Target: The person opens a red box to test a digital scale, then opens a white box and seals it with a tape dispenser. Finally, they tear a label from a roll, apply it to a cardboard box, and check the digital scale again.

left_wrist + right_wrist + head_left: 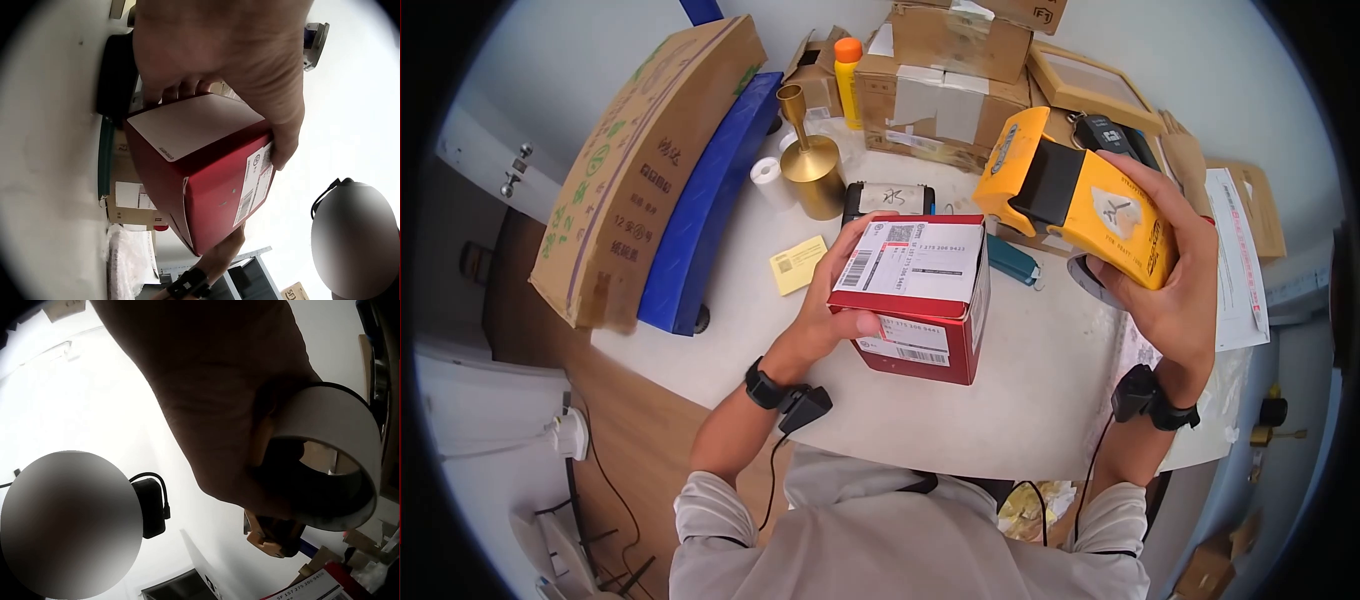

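Note:
A red box [907,300] with white shipping labels on its top and front is gripped by my left hand [825,300], thumb on the near side and fingers over the far left edge. The left wrist view shows the same red box [206,169] tilted, with the palm above it. My right hand [1175,265] holds a yellow tape dispenser [1090,200] up to the right of the box, over the table. A wide roll of tape [331,412] shows in the dispenser in the right wrist view.
Behind the box stand a brass candlestick-like object [812,170], a white paper roll [770,180] and a yellow notepad [798,263]. A dark green tool [1012,262] lies on the white table [820,400]. Cardboard boxes [940,110] stack at the back; a long carton [640,170] stands left.

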A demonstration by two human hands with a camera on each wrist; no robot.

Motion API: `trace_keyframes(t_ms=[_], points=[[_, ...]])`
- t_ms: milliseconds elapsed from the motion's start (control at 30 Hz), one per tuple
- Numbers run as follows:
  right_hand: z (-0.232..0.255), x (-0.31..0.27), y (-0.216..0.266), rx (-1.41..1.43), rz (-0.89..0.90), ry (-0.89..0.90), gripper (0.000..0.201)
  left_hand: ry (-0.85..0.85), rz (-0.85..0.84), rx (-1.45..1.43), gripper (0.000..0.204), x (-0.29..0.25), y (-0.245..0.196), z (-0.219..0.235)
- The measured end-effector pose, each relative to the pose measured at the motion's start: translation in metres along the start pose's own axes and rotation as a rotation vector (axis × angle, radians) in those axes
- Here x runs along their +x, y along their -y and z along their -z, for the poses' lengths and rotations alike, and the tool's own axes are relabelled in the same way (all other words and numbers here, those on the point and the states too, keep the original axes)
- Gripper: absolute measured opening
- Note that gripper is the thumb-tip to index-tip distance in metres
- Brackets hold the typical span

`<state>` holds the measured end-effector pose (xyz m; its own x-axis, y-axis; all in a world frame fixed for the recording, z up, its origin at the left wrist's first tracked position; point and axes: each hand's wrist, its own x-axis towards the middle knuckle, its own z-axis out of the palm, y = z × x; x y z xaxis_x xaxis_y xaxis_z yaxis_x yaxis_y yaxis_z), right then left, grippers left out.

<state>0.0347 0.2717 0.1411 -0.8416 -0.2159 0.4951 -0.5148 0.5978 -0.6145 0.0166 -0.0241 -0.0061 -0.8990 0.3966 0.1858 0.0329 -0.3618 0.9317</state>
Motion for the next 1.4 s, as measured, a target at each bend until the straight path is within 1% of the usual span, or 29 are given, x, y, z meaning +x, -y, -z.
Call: trace_keyframes(t_ms=[167,233,333,433,500,600,833,900,1000,1267,1367,1400], points=[[-0.007,0.002,-0.004,-0.035,-0.068,-0.024,0.064,0.011,0.049,-0.080,0.119,-0.001,-0.001,0.000],[-0.010,0.003,-0.007,-0.045,-0.092,-0.035,0.063,0.001,0.115,-0.127,0.119,-0.002,-0.005,-0.002],[-0.015,0.005,-0.014,-0.057,-0.132,-0.062,0.062,0.005,0.100,-0.132,0.120,-0.001,-0.003,-0.001],[-0.016,0.007,-0.019,0.028,-0.155,-0.088,0.061,0.031,0.141,-0.137,0.119,-0.002,-0.004,-0.001],[-0.015,0.008,-0.022,0.178,-0.206,-0.114,0.061,0.034,0.141,-0.146,0.117,-0.002,-0.001,0.000],[-0.014,0.009,-0.023,0.186,-0.231,-0.100,0.060,0.044,0.145,-0.159,0.114,-0.002,0.001,0.001],[-0.020,0.009,-0.025,0.190,-0.227,-0.076,0.059,0.045,0.159,-0.154,0.110,-0.001,0.004,0.003],[-0.021,0.008,-0.027,0.113,-0.219,-0.027,0.063,0.044,0.165,-0.139,0.109,0.000,0.001,0.001],[-0.026,0.009,-0.030,0.079,-0.192,-0.065,0.058,0.057,0.175,-0.126,0.108,0.001,-0.001,-0.001],[-0.029,0.011,-0.034,0.073,-0.204,-0.040,0.058,0.049,0.199,-0.092,0.109,0.000,0.002,-0.002],[-0.031,0.010,-0.033,0.076,-0.216,-0.027,0.058,0.075,0.187,-0.083,0.108,0.002,0.007,0.001],[-0.032,0.010,-0.033,0.082,-0.233,-0.020,0.059,0.099,0.174,-0.031,0.110,0.002,0.007,0.001]])
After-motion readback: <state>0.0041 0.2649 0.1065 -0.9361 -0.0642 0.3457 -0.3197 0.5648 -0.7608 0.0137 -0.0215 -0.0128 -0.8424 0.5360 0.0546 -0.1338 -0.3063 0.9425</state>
